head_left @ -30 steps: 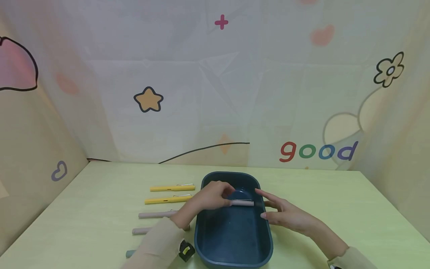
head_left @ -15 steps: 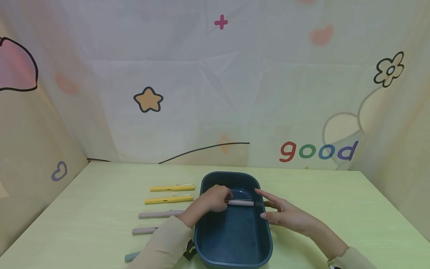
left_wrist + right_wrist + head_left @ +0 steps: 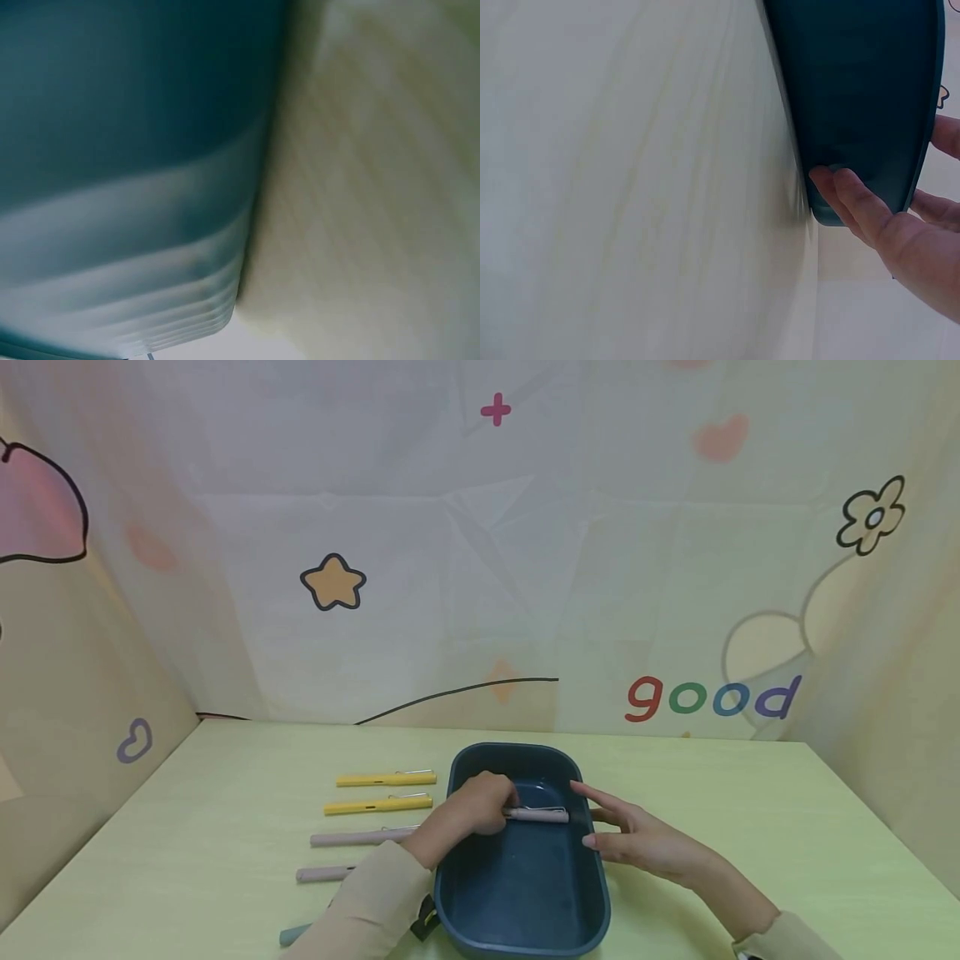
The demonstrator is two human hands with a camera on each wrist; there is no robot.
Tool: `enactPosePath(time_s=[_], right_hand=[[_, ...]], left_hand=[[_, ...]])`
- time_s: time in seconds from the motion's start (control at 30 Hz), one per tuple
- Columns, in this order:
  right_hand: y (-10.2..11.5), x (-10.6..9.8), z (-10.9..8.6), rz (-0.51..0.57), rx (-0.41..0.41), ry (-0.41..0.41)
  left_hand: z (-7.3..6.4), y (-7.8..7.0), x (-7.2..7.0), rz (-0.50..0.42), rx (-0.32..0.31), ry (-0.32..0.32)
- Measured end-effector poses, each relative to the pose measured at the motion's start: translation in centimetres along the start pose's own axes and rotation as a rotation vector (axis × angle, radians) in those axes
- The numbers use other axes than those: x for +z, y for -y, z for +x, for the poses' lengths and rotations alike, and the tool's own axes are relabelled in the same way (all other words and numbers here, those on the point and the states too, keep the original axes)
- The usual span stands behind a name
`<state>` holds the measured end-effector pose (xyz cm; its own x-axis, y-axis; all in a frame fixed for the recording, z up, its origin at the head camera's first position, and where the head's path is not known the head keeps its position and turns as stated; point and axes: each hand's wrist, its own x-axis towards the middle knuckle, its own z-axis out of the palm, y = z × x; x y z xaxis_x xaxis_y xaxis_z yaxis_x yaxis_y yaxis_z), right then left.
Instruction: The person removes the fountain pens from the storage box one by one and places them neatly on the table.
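Inside a dark blue plastic box [image 3: 517, 893], my left hand [image 3: 480, 802] reaches over the left side and holds the left end of a pale pink pen [image 3: 543, 815]. The pen lies crosswise in the box's far part, its metal clip at the right; its held end is hidden by my fingers. My right hand [image 3: 648, 843] holds the box's right wall. Its thumb and forefinger lie over the rim, and in the right wrist view other fingers [image 3: 862, 202] touch the outer wall. The left wrist view shows the box's ribbed outer side [image 3: 135, 225], but no hand.
Left of the box, two yellow pens [image 3: 386, 780] lie in a column with two pale pink pens [image 3: 352, 839] and a teal pen [image 3: 294, 934], partly covered by my left sleeve [image 3: 375, 902]. A printed cloth [image 3: 420, 635] hangs behind the pale green table [image 3: 712, 785].
My left hand has moved slightly left along the pink pen and lower into the box, its fingers more curled. The right hand has stayed at the box's right wall.
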<state>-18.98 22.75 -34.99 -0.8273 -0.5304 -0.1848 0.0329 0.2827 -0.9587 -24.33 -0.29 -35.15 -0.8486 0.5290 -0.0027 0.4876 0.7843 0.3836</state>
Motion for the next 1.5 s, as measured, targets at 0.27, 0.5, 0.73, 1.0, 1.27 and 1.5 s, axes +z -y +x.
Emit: enactPosePath(time_s=[0.27, 0.5, 0.73, 1.0, 1.27, 1.5], right_hand=[[-0.1, 0.0, 0.1, -0.003, -0.007, 0.007], [-0.1, 0.0, 0.1, -0.012, -0.010, -0.004], [-0.2, 0.2, 0.2, 0.002, -0.011, 0.002], [-0.1, 0.0, 0.1, -0.025, -0.019, 0.004], [0.2, 0.1, 0.2, -0.023, -0.017, 0.003], [0.1, 0.0, 0.1, -0.019, -0.012, 0.002]], left_hand=[[-0.2, 0.1, -0.1, 0.016, 0.029, -0.043], [-0.5, -0.2, -1.8, 0.005, 0.099, -0.115], [-2.8, -0.3, -4.6, -0.001, 0.119, -0.115], [-6.1, 1.3, -6.6, -0.104, 0.127, -0.115], [-11.1, 4.1, -8.4, -0.206, 0.155, -0.091], [-14.8, 6.2, -8.6, -0.269, 0.161, -0.073]])
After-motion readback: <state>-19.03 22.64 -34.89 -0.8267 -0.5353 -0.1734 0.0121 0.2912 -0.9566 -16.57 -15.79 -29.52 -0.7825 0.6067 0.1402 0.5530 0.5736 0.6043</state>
